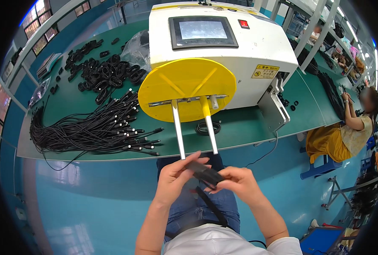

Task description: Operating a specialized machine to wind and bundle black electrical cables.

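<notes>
A black coiled cable (204, 173), slightly blurred, is held between my two hands in front of my lap. My left hand (172, 176) grips its left end between thumb and fingers, just below the tip of a metal prong. Pinched at the coil's other end is my right hand (239, 182). Above them a yellow disc (187, 80) on the white machine (257, 51) carries two bare prongs (178, 129) pointing toward me. On the table under the disc lies another coiled cable (208, 127).
Straight black cables (91, 125) lie bundled on the green table (240, 134) at left. Behind them is a heap of coiled cables (108, 74) beside a clear plastic bag (136, 51). A grey metal bracket (274, 108) juts from the machine's right. Another person (346, 127) sits at right.
</notes>
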`<state>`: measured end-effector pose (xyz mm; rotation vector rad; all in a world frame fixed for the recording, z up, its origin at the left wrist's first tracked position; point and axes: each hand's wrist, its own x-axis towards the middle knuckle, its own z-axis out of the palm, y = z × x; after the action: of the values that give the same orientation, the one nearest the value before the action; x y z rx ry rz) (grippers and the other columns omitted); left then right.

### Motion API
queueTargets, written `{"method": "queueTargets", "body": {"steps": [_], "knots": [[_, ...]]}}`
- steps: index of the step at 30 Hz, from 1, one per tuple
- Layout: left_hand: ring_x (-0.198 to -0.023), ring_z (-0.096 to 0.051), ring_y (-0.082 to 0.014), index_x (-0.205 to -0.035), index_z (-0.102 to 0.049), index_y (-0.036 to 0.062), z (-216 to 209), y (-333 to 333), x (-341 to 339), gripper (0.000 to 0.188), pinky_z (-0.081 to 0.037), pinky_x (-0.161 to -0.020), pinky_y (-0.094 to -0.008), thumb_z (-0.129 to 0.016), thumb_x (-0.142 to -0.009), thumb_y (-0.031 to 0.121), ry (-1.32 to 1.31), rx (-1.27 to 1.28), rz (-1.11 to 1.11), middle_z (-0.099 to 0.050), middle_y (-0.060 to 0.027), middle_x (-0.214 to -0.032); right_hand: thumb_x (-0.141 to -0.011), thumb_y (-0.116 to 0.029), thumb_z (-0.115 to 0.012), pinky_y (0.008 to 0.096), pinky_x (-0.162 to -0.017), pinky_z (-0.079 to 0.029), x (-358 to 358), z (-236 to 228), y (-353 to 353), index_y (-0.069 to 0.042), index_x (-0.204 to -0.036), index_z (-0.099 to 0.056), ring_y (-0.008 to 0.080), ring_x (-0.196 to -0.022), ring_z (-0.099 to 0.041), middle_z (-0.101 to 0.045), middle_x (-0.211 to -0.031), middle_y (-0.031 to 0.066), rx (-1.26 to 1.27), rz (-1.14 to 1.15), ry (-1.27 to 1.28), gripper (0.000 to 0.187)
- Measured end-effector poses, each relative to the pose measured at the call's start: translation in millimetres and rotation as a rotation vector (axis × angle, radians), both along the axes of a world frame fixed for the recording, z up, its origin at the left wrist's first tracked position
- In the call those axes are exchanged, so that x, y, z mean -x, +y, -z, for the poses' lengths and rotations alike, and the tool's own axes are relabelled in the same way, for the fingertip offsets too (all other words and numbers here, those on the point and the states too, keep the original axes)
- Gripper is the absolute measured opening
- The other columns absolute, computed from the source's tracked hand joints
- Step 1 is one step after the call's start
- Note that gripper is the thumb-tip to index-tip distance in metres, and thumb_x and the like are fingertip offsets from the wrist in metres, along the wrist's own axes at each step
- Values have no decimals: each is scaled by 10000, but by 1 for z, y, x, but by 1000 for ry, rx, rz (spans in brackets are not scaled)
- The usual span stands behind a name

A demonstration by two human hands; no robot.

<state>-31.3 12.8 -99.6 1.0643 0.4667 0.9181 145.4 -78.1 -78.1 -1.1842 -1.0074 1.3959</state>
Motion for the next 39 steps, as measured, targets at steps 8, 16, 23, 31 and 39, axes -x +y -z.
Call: {"method": "queueTargets", "body": {"steps": [8,16,23,31,39], "knots": [[-972,-629,-196,-1229,-527,-65,19,-3,3,343,-519,-858,-325,-549,-897,18,-38,275,-57,-629,-134,-1105,-883,39,-494,341,-773,-549,7,25,11,46,-1241,-442,282,-975,-635,-561,-1133,167,185,12,470,362],[-976,-625,-168,-1250,-518,-47,22,-8,-10,375,-501,-875,-290,-563,-878,-23,65,190,-235,-633,-136,-1097,-870,-3,-523,290,-842,-487,30,29,12,-51,-1460,-179,216,-1104,-482,-354,-1316,143,-233,101,-449,685],[-955,-630,-171,-1177,-543,-50,24,-31,-25,328,-507,-845,-281,-583,-852,-47,74,161,-245,-634,-122,-1061,-859,15,-518,311,-809,-476,37,45,23,-69,-1464,-168,249,-968,-507,-365,-1260,173,-339,169,-539,704],[-962,-629,-187,-1122,-556,-43,23,-14,-11,239,-514,-854,-310,-542,-885,-13,-56,378,-77,-633,-116,-1038,-872,-4,-535,294,-759,-496,35,26,13,-18,-1309,-416,191,-857,-611,-429,-1258,178,-301,236,-382,452],[-966,-626,-185,-1128,-557,-40,9,-17,-10,242,-509,-865,-322,-524,-892,0,-51,370,-70,-637,-116,-1033,-857,-91,-614,208,-481,-439,19,19,9,23,-997,-580,114,-628,-610,-624,-777,100,-13,236,-416,183]]}}
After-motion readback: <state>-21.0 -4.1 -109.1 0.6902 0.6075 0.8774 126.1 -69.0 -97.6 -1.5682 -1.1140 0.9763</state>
